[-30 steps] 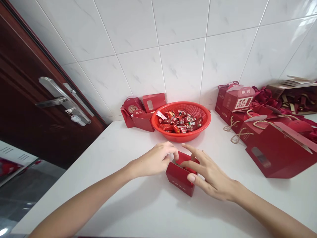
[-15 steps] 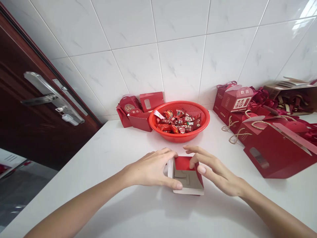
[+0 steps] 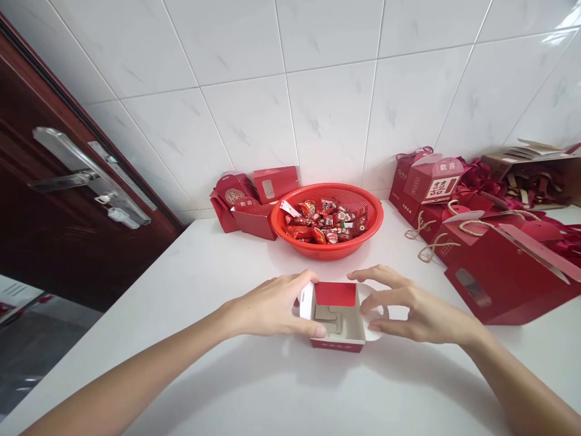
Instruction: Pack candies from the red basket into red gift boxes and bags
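On the white tabletop, in the near middle of the view, a small red box stands between the person's two hands, its top open and its pale inside showing, with interlocked tabs at the bottom. The left hand spans the box's left end in a wide hold: the thumb lies at the near edge, the fingertips reach the far left corner, and a white side flap rises within the spread. The right hand is at the opposite end, fingers curved and parted from the thumb around a rounded white flap — whether they pinch it or only touch it, I cannot tell. Just beyond the box sits a red plastic colander holding wrapped sweets, mostly in red wrappers. Close by on its left, a cluster of red cartons leans together near the tiled wall. Over to the right are more red cartons, among them a large windowed box tilted on the table, several twine handles, and a brown cardboard box with strips inside. At far left is a dark wooden door — keys hang at its metal handle.
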`<move>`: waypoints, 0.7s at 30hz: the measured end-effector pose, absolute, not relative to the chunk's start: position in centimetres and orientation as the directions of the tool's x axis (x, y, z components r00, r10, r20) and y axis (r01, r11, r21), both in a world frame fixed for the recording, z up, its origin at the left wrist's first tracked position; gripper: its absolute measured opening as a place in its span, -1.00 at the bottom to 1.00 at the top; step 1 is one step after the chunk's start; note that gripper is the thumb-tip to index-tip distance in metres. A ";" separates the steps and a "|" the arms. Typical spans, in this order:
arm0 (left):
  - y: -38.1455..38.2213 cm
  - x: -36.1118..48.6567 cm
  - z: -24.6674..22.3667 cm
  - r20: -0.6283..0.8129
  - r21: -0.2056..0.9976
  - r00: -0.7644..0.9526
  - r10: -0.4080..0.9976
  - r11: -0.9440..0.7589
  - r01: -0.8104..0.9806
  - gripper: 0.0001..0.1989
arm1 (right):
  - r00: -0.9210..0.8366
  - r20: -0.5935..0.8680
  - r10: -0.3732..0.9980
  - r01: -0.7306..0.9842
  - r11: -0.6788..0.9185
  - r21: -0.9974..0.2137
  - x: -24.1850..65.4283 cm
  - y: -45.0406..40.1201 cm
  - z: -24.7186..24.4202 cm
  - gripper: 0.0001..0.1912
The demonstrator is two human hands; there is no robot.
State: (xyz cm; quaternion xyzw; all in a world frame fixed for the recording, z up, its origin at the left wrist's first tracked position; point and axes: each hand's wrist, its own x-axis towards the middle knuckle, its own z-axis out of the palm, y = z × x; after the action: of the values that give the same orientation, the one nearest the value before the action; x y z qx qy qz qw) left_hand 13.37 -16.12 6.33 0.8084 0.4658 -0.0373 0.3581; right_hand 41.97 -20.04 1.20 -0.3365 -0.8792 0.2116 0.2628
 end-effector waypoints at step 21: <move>-14.7 11.7 3.4 0.001 0.725 0.719 0.695 -0.496 0.479 -0.08 | -0.431 0.072 0.899 0.428 0.274 -0.861 40.4 -20.0 0.0 -0.08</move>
State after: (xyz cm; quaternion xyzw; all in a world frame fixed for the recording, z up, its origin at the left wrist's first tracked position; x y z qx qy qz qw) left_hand 11.69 -14.72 3.37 0.8520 0.3444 0.1480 0.3655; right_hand 40.39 -19.98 -0.02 -0.4467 -0.7430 0.4044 0.2913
